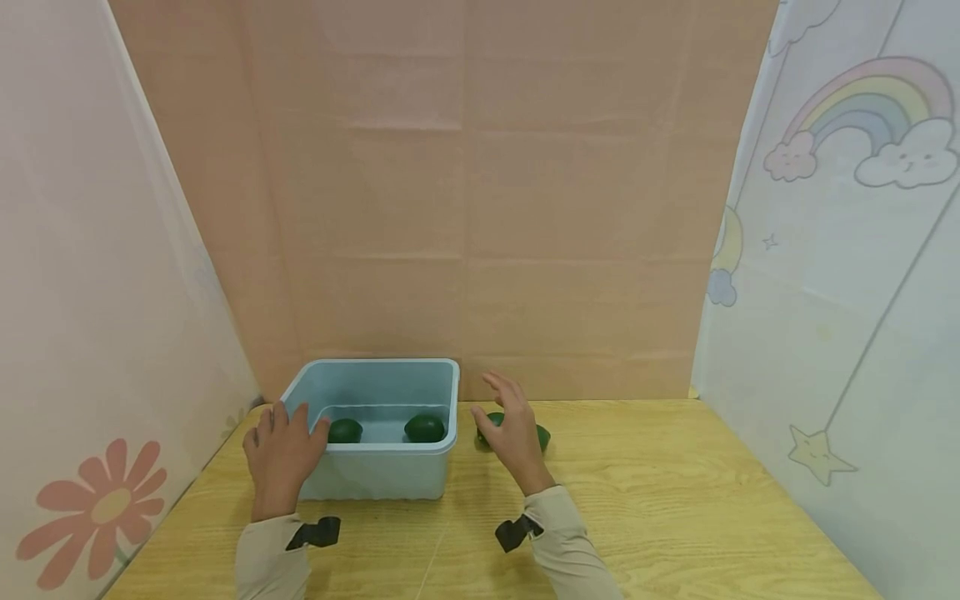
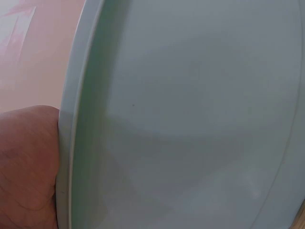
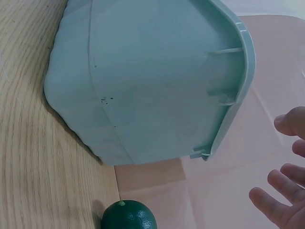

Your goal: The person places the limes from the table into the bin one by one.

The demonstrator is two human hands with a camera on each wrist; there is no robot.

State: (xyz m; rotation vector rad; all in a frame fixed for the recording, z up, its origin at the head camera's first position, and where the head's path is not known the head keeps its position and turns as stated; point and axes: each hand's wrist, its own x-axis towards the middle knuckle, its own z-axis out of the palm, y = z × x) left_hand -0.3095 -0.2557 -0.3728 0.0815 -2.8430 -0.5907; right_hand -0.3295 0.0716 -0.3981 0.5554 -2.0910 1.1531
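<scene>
A light blue plastic bin (image 1: 375,475) stands on the table, left of the middle. Two dark green limes lie inside it, one lime (image 1: 345,431) at the left and another lime (image 1: 425,428) at the right. My left hand (image 1: 283,454) rests over the bin's front left corner, fingers spread along the rim. To the right of the bin my right hand (image 1: 517,433) is raised with fingers apart, holding nothing. Behind it sit two more limes, partly hidden: one (image 1: 543,437) shows past the hand, and a lime (image 3: 128,217) appears low in the right wrist view.
The wood-grain table (image 1: 675,500) ends at a pinkish-tan backdrop (image 1: 465,208). Light printed side sheets stand at left, with a flower (image 1: 112,508), and at right, with a rainbow (image 1: 873,92). Dark straps (image 1: 318,532) circle both wrists.
</scene>
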